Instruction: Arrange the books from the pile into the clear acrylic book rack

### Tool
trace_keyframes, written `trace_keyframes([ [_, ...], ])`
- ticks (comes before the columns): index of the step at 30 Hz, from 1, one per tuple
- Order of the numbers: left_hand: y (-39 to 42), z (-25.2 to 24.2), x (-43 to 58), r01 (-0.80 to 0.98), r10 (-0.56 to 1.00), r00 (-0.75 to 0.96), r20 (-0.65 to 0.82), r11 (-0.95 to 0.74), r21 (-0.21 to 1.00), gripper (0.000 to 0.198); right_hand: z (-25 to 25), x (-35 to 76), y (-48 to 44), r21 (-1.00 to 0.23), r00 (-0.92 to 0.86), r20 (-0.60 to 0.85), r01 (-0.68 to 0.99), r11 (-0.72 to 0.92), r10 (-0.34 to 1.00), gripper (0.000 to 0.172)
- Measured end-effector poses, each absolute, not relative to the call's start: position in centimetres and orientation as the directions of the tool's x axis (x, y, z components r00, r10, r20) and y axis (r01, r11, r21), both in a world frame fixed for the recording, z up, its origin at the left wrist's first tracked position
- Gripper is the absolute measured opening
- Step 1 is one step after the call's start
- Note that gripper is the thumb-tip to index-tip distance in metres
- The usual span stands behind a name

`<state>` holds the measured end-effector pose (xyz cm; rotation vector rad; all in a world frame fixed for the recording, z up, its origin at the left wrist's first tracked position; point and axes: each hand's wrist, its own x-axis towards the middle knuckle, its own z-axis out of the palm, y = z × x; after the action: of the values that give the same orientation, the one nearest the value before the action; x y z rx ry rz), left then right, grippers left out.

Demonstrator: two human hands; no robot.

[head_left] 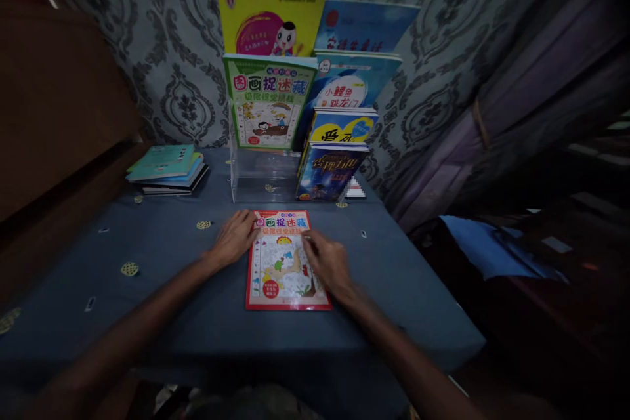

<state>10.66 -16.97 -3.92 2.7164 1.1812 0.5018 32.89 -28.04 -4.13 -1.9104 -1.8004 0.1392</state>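
The left hand lies loose against a glossy, red-bordered rectangular book (flat on blue-grey patterned cloth); the right hand curls over it, pinching or not, I can't tell.

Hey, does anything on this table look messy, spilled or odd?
The book stack at the left of the table is askew: its edges don't line up. Right of the dark blue book, a pale patch is pixelated. I see no spill.
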Motion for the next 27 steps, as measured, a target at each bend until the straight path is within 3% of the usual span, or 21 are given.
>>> trace_keyframes([
  [4,-16.6,-5.6,10.9,0.653,0.712,0.644,0.28,-0.702,0.285,0.025,-3.8,29.2,-24.7,-0.466,-0.189,0.3,0.826,0.317,0.935,0.041],
  [7,-16.4,-6.5,10.5,0.636,0.693,0.655,0.301,-0.721,0.275,0.031,-4.2,27.4,-22.5,-0.495,-0.302,0.268,0.772,0.4,0.915,0.05],
  [10,-16.4,-7.0,10.1,0.633,0.671,0.665,0.327,-0.739,0.23,0.034,-4.9,27.0,-21.1,-0.508,-0.323,0.211,0.77,0.386,0.923,0.056],
  [16,-16.6,-6.7,10.5,0.678,0.69,0.66,0.297,-0.718,0.16,0.037,-6.8,29.5,-20.4,-0.447,-0.322,0.22,0.806,0.388,0.921,0.053],
  [27,-16.3,-6.9,10.2,0.649,0.688,0.662,0.298,-0.725,0.23,0.04,-8.2,37.8,-21.5,-0.419,-0.095,0.229,0.889,0.186,0.969,0.05],
])
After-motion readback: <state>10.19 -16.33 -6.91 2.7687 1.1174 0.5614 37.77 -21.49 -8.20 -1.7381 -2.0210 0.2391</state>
